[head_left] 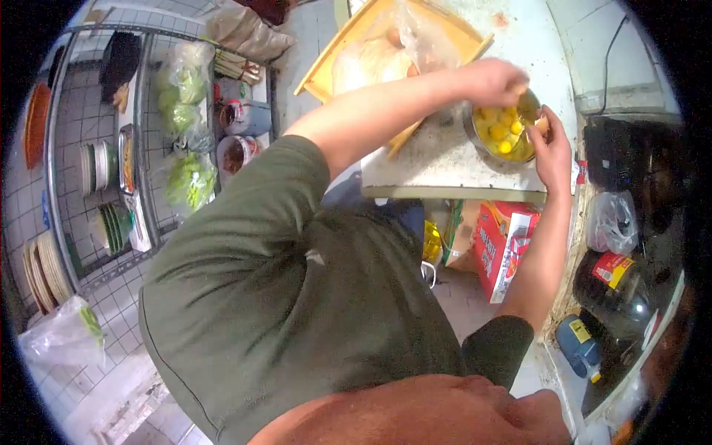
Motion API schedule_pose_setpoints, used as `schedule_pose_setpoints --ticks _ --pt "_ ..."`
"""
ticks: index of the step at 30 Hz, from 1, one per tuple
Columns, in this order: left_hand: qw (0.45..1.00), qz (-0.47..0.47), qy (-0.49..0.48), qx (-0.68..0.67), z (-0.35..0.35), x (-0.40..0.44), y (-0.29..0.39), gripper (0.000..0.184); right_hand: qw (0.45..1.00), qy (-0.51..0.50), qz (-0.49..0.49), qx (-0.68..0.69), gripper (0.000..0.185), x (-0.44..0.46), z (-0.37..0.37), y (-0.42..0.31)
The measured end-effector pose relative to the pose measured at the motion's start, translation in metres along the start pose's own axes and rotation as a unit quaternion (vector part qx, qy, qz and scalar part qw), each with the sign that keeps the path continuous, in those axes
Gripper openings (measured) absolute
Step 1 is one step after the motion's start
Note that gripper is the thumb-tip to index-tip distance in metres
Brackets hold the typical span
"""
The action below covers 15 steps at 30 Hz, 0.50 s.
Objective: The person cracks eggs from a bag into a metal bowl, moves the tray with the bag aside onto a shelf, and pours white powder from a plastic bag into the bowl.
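Yellow egg yolks (506, 147) are lying in a metal bowl (480, 149) on the stained white counter (445, 165). From my remote feed I'm seeing the right hand (552, 145) gripping a brown eggshell (543, 126) at the bowl's right edge. The left hand (499, 81) is hovering by the far rim, fingers curled and blurred; whether it's holding anything, I'm not managing to tell.

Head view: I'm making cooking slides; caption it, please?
Left hand by a bowl of yolks, right hand holding eggshell at its rim.
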<state>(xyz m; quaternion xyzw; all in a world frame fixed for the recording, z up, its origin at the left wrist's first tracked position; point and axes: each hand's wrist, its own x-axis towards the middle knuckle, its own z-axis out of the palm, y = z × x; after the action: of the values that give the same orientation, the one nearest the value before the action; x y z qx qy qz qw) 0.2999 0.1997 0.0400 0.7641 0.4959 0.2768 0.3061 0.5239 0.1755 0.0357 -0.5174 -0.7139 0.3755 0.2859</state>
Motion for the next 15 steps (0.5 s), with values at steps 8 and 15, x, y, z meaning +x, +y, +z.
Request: schedule_pose_setpoints --ticks 8,15 --pt "0.960 -0.098 0.017 -0.261 0.017 -0.011 0.014 0.045 0.955 0.006 0.063 0.290 0.052 -0.016 0.016 0.020" --pt "0.973 -0.107 0.014 -0.205 0.025 -0.022 0.037 0.041 0.928 0.032 0.024 0.371 0.056 -0.017 0.033 0.003"
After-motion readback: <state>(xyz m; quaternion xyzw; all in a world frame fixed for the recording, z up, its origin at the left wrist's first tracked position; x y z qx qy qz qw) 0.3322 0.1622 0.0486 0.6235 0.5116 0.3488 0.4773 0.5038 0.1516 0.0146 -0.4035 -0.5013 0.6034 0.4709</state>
